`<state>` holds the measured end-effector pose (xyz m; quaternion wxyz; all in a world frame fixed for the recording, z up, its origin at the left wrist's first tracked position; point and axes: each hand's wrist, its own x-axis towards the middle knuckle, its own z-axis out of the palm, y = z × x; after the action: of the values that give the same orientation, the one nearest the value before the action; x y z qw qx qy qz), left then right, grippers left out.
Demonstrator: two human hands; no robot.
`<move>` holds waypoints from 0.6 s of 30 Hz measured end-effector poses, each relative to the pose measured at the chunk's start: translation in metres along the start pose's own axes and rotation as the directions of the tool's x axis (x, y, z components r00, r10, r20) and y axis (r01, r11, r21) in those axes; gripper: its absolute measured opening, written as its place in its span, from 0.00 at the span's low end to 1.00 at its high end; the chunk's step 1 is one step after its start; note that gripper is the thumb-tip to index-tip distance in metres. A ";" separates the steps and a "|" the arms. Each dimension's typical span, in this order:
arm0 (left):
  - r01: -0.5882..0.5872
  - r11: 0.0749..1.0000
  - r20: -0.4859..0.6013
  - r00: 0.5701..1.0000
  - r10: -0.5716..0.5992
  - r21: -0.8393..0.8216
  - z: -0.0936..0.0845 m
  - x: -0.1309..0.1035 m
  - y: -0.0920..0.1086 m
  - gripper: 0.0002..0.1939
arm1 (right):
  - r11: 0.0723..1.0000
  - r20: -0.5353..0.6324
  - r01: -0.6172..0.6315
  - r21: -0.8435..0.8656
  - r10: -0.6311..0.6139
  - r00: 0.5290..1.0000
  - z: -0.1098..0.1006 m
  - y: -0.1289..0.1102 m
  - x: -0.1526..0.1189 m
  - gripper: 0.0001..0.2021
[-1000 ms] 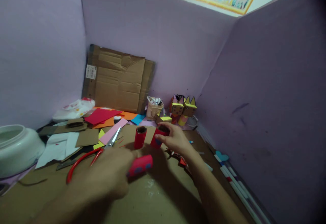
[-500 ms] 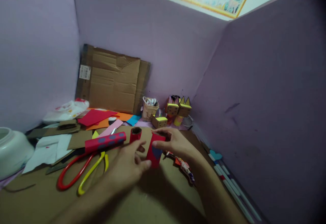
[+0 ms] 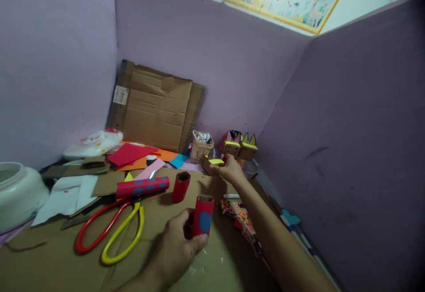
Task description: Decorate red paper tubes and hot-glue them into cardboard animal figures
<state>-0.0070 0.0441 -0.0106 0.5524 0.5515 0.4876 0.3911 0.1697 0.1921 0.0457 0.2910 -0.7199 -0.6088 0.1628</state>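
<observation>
My left hand (image 3: 181, 243) is closed round the lower part of a short red tube (image 3: 203, 217) with a blue spot, held upright. Farther back, my right hand (image 3: 231, 169) reaches to a small cardboard box head (image 3: 212, 161) with a yellow top and pointed ears, its fingers pinched on the right side of it. Another short red tube (image 3: 181, 187) stands on the cardboard sheet. Left of that lies a longer red tube (image 3: 142, 186) with blue spots, next to scissors (image 3: 123, 230) with one red and one yellow handle.
Two more eared box heads (image 3: 239, 147) and a paper basket (image 3: 201, 146) stand at the back. A patterned strip (image 3: 241, 219) lies beneath my right forearm. Coloured paper (image 3: 131, 154) and a white pot (image 3: 23, 197) are at the left.
My right hand has left the spotted tube and moved back to the box head. My left hand has taken hold of that tube. The view has shifted slightly.
</observation>
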 end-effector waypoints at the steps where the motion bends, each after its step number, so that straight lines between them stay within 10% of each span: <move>1: 0.007 1.000 -0.001 1.000 -0.007 0.009 0.000 0.000 0.000 0.18 | 0.999 -0.016 -0.018 -0.031 0.018 1.000 0.007 -0.001 0.003 0.32; 9: -0.009 0.998 0.007 1.000 0.008 0.060 -0.001 -0.002 -0.002 0.16 | 0.987 -0.067 -0.105 -0.120 0.097 0.993 0.032 -0.008 0.003 0.29; 18: -0.008 0.910 -0.042 0.999 0.028 0.414 -0.001 -0.010 0.014 0.14 | 0.999 -0.162 -0.018 0.038 0.024 0.987 -0.022 -0.016 -0.049 0.36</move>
<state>-0.0084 0.0357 0.0047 0.4078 0.6512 0.5670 0.2969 0.1597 0.1410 0.0667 0.3509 -0.7316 -0.5725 0.1178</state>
